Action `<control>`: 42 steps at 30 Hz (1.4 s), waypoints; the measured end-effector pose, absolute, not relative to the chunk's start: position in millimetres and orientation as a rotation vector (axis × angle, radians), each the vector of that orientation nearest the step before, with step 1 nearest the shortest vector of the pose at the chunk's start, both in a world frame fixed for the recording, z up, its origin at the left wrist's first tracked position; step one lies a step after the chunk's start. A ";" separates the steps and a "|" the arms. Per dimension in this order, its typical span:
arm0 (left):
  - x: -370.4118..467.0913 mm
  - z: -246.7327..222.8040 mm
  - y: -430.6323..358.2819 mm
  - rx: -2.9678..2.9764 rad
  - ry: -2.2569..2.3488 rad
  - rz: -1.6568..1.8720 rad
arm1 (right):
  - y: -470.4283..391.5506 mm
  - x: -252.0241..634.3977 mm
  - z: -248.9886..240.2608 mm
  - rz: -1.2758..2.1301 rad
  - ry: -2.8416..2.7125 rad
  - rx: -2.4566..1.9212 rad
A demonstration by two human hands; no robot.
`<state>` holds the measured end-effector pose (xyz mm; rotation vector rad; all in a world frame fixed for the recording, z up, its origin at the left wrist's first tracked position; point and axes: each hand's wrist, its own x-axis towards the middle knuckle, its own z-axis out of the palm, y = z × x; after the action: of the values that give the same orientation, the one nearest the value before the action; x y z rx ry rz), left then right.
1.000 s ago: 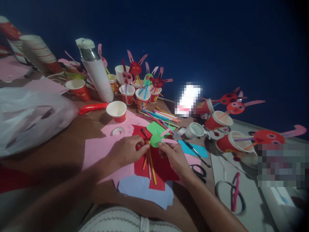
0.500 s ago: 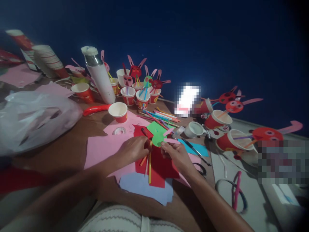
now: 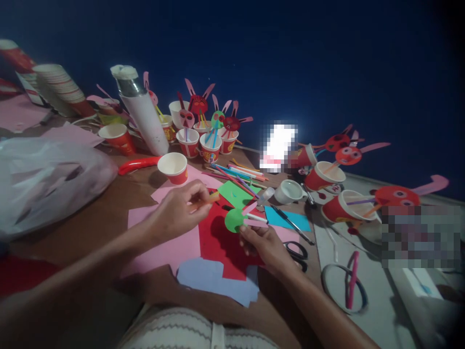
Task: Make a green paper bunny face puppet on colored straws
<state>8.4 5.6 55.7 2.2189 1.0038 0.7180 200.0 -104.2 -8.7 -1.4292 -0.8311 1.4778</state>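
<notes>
My left hand is closed round a small bundle of coloured sticks, whose yellowish ends stick out past the fingertips. To its right, my right hand pinches a green paper disc with pink strips standing out from it like ears. The disc is above a red paper sheet. Beyond the hands lie a green sheet and a pile of coloured sticks. A blue sheet with a black pen is right of the disc.
An empty paper cup stands beyond my left hand. Cups with paper rabbit heads line the back. A white bottle, a plastic bag, and stacked cups are at left. Black scissors, a glass mug and tape are at right.
My left hand has moved left and up, away from the disc, and its sticks no longer point down over the red paper. My right hand still holds the disc, slightly lower. The view has shifted a little.
</notes>
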 end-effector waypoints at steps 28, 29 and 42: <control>-23.8 -21.2 -11.3 2.747 0.397 0.478 | -148.1 184.8 4.3 1.716 -1.210 -1.718; -22.7 -21.7 -12.3 2.752 0.401 0.481 | -151.1 184.0 7.6 1.701 -1.259 -1.724; -10.2 -21.8 -32.6 2.757 0.649 0.490 | -146.1 180.7 9.8 1.658 -1.426 -1.662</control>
<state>-10.2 -32.6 -21.8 2.7568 0.6490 0.4901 180.7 -146.1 9.8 -1.6617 -1.4263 1.6577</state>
